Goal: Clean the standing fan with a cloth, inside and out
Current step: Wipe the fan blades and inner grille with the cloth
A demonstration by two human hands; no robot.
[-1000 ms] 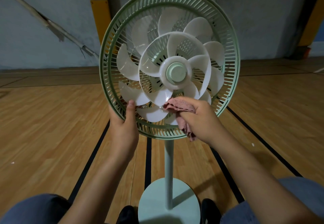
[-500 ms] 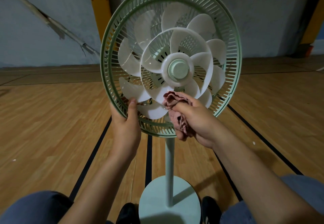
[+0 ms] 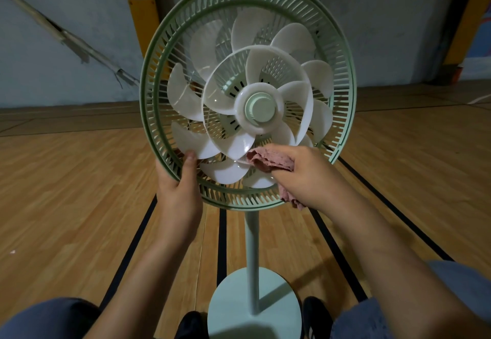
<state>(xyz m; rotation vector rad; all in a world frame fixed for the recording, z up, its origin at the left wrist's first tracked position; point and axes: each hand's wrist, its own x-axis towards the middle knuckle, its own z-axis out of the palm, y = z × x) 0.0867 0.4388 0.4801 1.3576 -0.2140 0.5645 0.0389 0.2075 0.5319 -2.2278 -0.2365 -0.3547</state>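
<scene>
Fan, cloth in right hand

The fingers of the left hand are hidden behind the green grille rim; only the thumb is seen in front. Part of the pink cloth is covered by the right hand, and the lower blades behind that hand are concealed. The round base is cut off by the bottom edge, as are the dark shoes and both knees. The motor housing behind the blades is largely masked.
</scene>
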